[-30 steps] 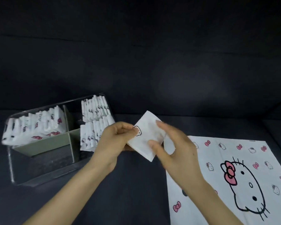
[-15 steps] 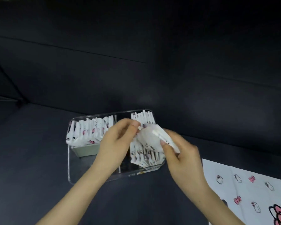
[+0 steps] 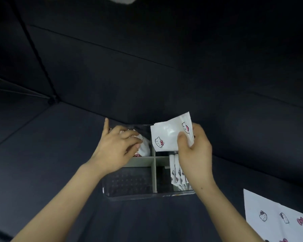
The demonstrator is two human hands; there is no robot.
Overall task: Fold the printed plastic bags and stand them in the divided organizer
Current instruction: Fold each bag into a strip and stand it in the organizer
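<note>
My right hand (image 3: pixel 194 152) pinches the folded bag (image 3: pixel 166 135) between thumb and fingers, above the far-right compartment of the clear organizer (image 3: pixel 147 195). Its lower edge sits just over the grey divider (image 3: pixel 153 165). My left hand (image 3: pixel 118 147) lies bent over the folded stack (image 3: pixel 144 147) in the far-left compartment; I cannot tell if it grips. More folded bags (image 3: pixel 177 173) stand near-right, with a gap to their left, and the near-left compartment shows its bare floor. A flat bag (image 3: pixel 276 219) lies well apart, near right. Half a second ago both hands held the folded bag; now only my right does.
</note>
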